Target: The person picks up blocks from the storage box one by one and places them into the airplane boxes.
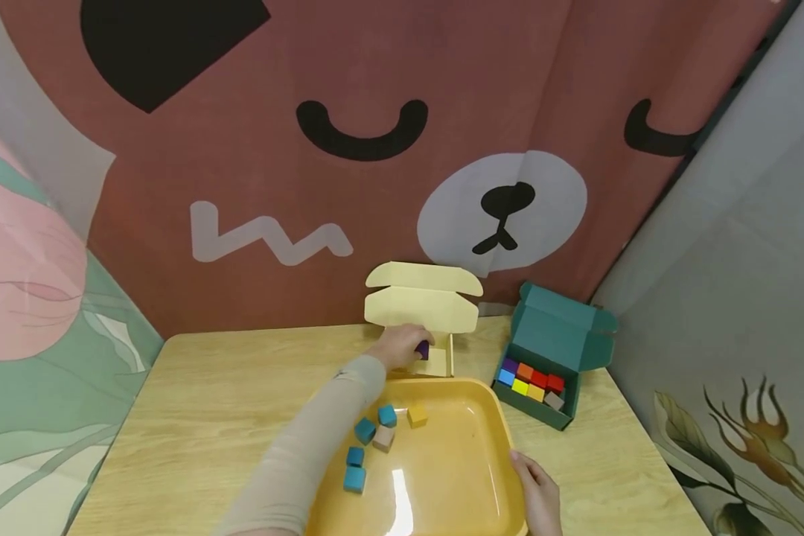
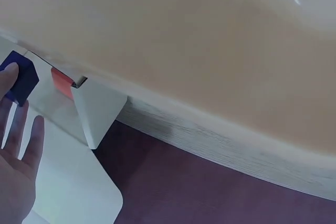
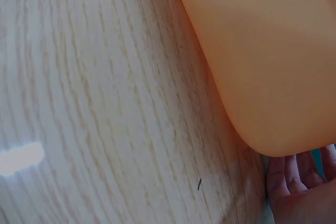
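Note:
My left hand [image 1: 402, 348] pinches a dark purple cube [image 1: 423, 349] over the open pale yellow box [image 1: 447, 357]. In the left wrist view the purple cube [image 2: 22, 80] sits between thumb and fingertips, and a red-orange block [image 2: 62, 83] shows inside the box. At the right edge of the yellow tray [image 1: 502, 435], my right hand [image 1: 537, 491] holds the rim; the right wrist view has its fingers [image 3: 294, 174] against the tray's outer side. On the tray lie several blue cubes [image 1: 354, 479], a yellow cube [image 1: 417, 415] and a light wooden cube [image 1: 383, 438].
Right of the pale box stands an open green box [image 1: 536, 413] with several coloured cubes inside. Both boxes have raised lids. A printed curtain [image 1: 275, 298] hangs behind the wooden table [image 1: 208, 417], and another grey one [image 1: 710, 298] hangs to the right.

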Available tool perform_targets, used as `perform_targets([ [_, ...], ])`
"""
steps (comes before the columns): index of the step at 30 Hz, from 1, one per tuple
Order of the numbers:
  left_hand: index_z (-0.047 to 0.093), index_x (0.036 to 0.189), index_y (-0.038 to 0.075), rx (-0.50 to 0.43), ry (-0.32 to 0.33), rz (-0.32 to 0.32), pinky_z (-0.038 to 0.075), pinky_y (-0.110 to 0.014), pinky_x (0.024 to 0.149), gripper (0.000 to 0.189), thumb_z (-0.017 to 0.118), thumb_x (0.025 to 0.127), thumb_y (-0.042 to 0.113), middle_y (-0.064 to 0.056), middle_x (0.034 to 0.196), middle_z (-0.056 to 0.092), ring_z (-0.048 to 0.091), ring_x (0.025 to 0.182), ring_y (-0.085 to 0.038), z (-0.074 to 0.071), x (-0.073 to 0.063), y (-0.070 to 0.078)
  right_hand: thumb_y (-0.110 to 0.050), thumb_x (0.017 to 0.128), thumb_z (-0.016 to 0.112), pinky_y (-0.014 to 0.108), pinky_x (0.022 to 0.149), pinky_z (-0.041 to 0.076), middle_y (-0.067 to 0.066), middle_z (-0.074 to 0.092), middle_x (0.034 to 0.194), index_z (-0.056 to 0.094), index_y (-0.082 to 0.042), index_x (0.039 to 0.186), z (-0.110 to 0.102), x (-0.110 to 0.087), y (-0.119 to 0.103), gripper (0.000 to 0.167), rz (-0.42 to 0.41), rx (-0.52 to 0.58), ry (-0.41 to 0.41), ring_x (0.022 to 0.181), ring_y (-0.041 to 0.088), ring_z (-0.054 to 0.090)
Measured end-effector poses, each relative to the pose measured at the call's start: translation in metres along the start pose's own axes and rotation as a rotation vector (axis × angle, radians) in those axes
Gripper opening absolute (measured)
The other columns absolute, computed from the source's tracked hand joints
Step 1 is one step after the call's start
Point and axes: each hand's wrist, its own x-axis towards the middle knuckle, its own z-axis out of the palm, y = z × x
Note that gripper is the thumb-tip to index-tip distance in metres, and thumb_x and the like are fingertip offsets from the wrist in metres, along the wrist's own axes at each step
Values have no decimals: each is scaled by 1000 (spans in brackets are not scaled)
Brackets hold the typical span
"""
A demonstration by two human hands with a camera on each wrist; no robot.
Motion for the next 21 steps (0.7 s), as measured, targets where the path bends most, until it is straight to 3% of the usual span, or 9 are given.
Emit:
perform_targets([
  [5,72,119,18,0,-17,12,53,-33,92,29,74,91,14,2,114,67,63,107,-18,7,3,-2,-65,85,66,38,73,58,13,69,110,59,7,130,0,0,5,85,-18,-40,12,82,17,66],
  [12,73,116,17,49,-31,28,54,-30,88,22,69,95,13,1,111,67,64,103,-17,19,4,-10,-59,86,68,34,69,57,8,71,99,63,7,125,-1,-2,13,77,-27,-12,22,78,17,66],
  [21,73,116,15,76,-29,25,54,-30,86,21,67,96,16,0,108,66,64,100,-17,13,12,-4,-63,85,68,35,72,58,8,70,104,60,6,129,-2,2,4,82,-29,1,7,82,16,66],
])
